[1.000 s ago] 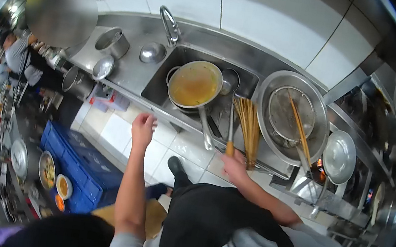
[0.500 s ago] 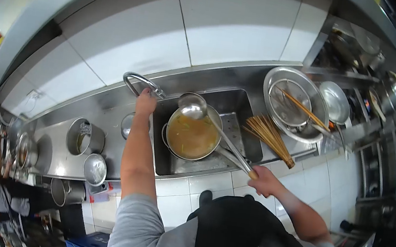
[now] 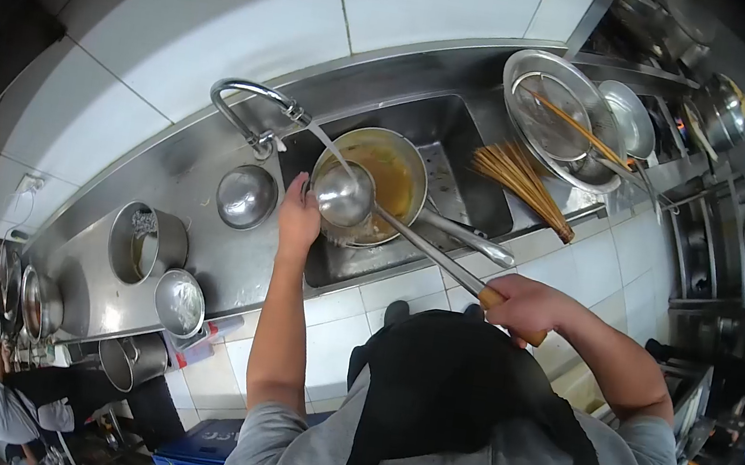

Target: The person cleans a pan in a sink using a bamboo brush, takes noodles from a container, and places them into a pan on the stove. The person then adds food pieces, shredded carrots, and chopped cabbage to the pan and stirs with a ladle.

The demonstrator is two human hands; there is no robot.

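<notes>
My right hand (image 3: 522, 309) is closed round the wooden end of a long-handled ladle (image 3: 427, 247). The ladle's metal bowl lies tilted over the near left side of a metal pot (image 3: 426, 169). Brownish liquid (image 3: 400, 200) with bits in it partly fills the pot, which stands in the sink (image 3: 483, 181). My left hand (image 3: 300, 214) grips the pot's left side, where its small loop handle is; the fingers are partly hidden. From the curved faucet (image 3: 254, 95) a stream of water falls toward the ladle bowl and pot. The pot's long handle (image 3: 470, 239) points right.
A bamboo brush (image 3: 524, 189) lies right of the sink, below a large metal basin (image 3: 522, 64) holding a strainer and chopsticks. Left on the counter are an upturned bowl (image 3: 246, 197), a deep pot (image 3: 173, 249) and a bowl (image 3: 180, 301). Another person (image 3: 20, 407) works far left.
My left hand has moved from the faucet down to the pot's side. Water now runs. The ladle bowl has moved from the pot's far rim toward its near left, and the liquid looks lower.
</notes>
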